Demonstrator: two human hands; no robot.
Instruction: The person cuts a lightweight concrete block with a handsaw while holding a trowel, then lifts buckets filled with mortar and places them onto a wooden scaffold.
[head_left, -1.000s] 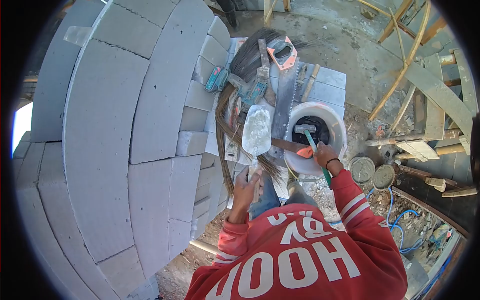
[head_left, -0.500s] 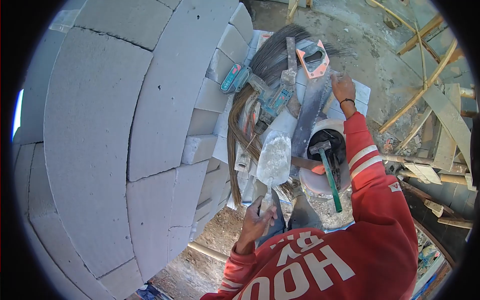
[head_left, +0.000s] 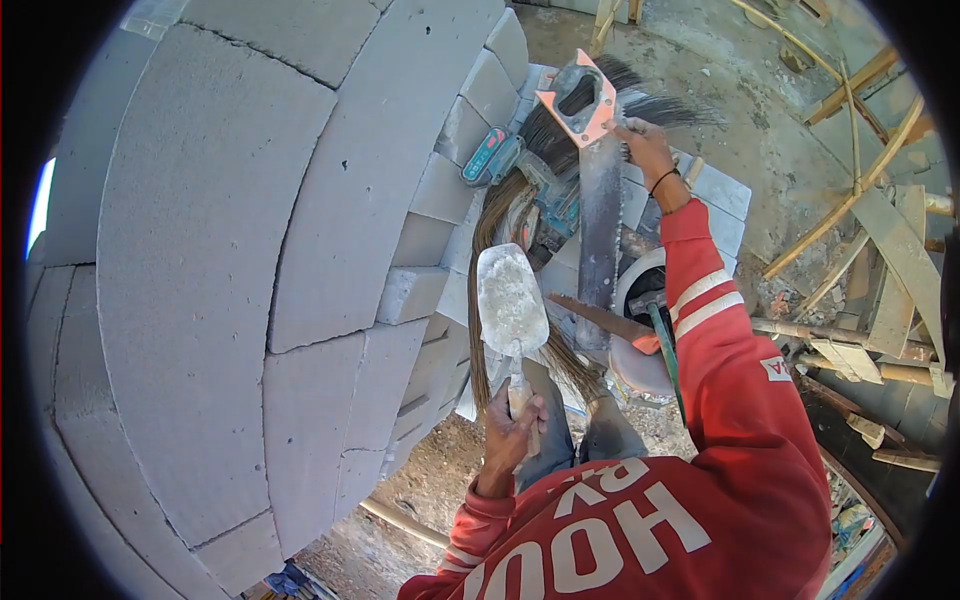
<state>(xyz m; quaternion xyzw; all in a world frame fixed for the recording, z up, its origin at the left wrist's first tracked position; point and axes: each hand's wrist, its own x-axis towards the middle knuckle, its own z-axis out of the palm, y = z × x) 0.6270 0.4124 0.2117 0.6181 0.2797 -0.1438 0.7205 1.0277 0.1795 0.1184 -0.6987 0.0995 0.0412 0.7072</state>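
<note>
Left hand [head_left: 512, 432] wrapped round the trowel [head_left: 513, 300], your right hand [head_left: 647, 150] pinches the saw [head_left: 600, 225] near the blocks' [head_left: 718, 202] far edge; moving it likely calls for clearing the bucket [head_left: 640, 371].

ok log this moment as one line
left hand: holds masonry trowel | right hand: grips handsaw | green-handled hammer: leaning in bucket
</note>
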